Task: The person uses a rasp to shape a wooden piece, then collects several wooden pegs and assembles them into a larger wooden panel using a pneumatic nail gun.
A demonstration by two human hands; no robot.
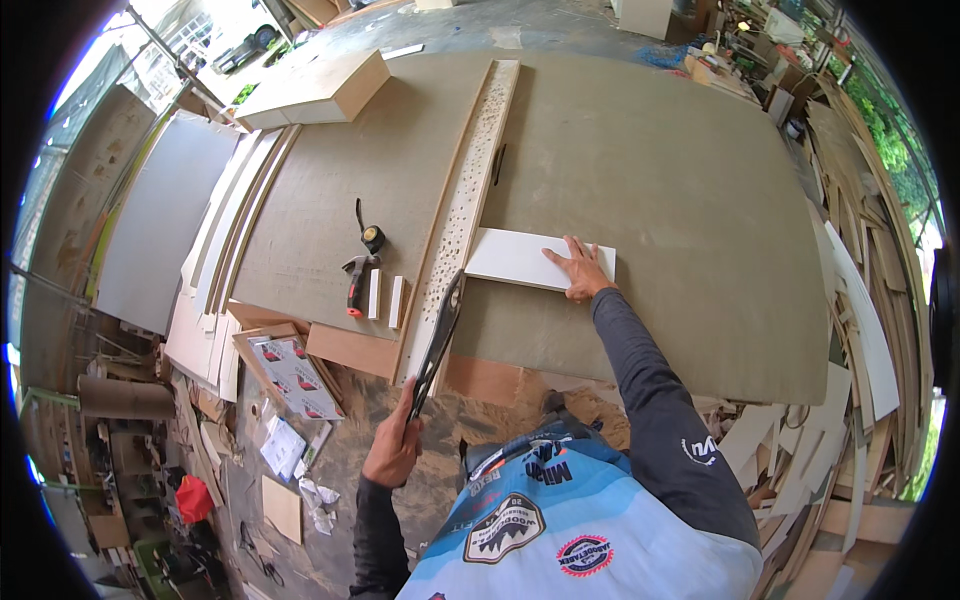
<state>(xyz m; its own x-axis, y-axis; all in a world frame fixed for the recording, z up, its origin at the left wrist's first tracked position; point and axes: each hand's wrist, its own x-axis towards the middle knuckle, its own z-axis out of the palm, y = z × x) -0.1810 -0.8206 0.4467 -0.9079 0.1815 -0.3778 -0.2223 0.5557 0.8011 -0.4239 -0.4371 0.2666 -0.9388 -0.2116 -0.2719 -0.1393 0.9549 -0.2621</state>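
White-faced rectangular board (512, 259) lying flat on the grey-brown tabletop (710, 240), its left end against the right side of a long, narrow dotted strip (464, 195) with a wood-coloured edge. The right hand (583, 270) rests upon the board near its far right end, palm down, fingers spread wide across the white face. The left hand (393, 450), just off the near edge of the tabletop, has its fingers closed around the lower end of a long black hand tool (437, 340); the exact kind of tool cannot be told. Its upper end reaches over the strip, close to the board's near left corner; whether it touches the board is unclear.

To the left of the strip lie two short white sticks (375, 294), side by side but apart. Just beyond them are a claw hammer (355, 287) with a red-and-black handle and a yellow-and-black tape measure (373, 238). A pale shallow box (312, 95) stands at the far left of the tabletop.
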